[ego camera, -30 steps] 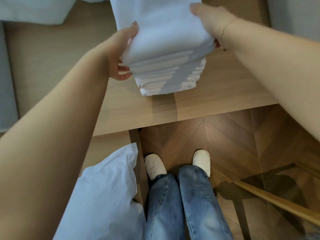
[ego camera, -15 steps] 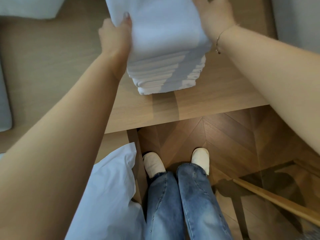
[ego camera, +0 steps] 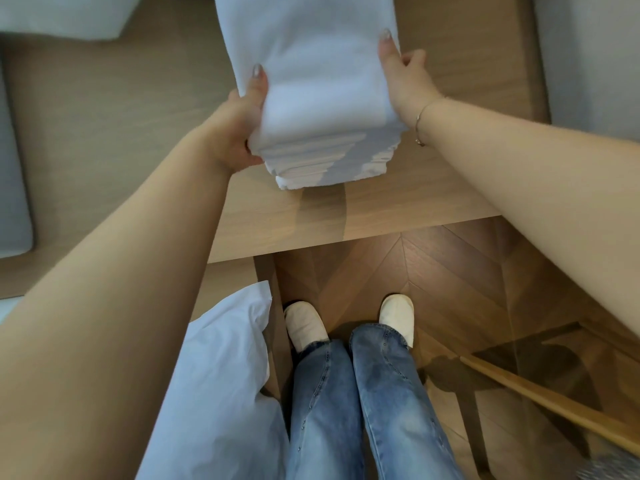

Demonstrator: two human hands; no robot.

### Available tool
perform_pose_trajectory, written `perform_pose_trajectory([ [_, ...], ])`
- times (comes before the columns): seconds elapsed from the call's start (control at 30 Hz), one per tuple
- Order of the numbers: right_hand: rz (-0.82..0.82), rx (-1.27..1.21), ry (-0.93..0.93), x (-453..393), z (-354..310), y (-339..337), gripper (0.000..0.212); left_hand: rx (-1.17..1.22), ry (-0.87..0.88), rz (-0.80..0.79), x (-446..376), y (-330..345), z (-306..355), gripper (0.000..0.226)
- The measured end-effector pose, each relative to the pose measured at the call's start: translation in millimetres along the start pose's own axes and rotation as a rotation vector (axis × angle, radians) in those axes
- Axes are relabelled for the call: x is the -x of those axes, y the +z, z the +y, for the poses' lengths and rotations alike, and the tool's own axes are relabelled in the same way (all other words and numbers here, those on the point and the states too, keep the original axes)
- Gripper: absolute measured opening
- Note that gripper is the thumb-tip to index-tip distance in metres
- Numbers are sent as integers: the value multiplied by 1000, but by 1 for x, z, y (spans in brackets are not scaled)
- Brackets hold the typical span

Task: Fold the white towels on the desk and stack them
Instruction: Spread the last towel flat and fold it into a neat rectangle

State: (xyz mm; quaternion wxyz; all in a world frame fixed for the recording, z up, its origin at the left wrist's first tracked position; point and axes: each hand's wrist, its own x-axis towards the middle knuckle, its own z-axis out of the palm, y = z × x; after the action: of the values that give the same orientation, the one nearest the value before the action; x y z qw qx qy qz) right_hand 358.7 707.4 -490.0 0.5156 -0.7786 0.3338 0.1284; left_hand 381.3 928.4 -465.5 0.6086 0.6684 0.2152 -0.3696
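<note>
A tall stack of folded white towels (ego camera: 311, 98) stands on a light wood-grain worktop (ego camera: 104, 133), close to its near edge. The layers are soft and rectangular, their folded edges showing as thin bands on the near side; they are too many and too tightly packed to count. No label or writing can be read anywhere.

Two bare hands flank the stack. The left hand (ego camera: 239, 126) grips its left side, thumb lying on the top towel and the other fingers curled against the side layers. The right hand (ego camera: 403, 74) touches the right side, thumb on the top edge; its other fingers lie behind the stack's edge, so I cannot tell whether they are apart or closed on the cloth. A thin bracelet (ego camera: 420, 123) circles the right wrist.

Farther out, a loose white cloth (ego camera: 214, 393) lies at near left. Below the worktop edge are two blue denim legs (ego camera: 356, 410) and two white slippers (ego camera: 396, 317) on a dark herringbone wood floor (ego camera: 450, 271). One wooden rod (ego camera: 554, 407) slants across the near right.
</note>
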Motion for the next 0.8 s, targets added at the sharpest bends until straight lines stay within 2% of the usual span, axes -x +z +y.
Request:
perform_pose_trajectory([
  [0.07, -47, -95, 8, 5, 3, -6, 58, 36, 36, -24, 5, -3, -6, 57],
  [0.13, -162, -214, 44, 11, 14, -13, 72, 7, 12, -5, 10, -5, -19, 60],
  [0.2, -316, -322, 69, 16, 32, -16, 65, 6, -37, 25, 13, -4, -33, 72],
  [0.27, -405, -399, 101, 19, 41, -14, 55, 72, -22, -3, 12, -1, -37, 65],
  [0.37, -376, -439, 121, 16, 40, -16, 54, 96, 28, -15, 11, 3, -33, 55],
  [0.53, -384, -419, 72, 14, 33, -31, 50, 139, 4, -49, 10, -6, -27, 64],
  [0.7, -382, -273, 172, 22, 48, -24, 68, -15, -98, 46, 15, 5, -43, 67],
  [0.77, -355, -288, 155, 25, 45, -24, 67, -37, -40, 107, 17, 12, -37, 61],
  [0.8, -306, -267, 113, 27, 43, -24, 68, -75, 46, 190, 17, 15, -33, 58],
])
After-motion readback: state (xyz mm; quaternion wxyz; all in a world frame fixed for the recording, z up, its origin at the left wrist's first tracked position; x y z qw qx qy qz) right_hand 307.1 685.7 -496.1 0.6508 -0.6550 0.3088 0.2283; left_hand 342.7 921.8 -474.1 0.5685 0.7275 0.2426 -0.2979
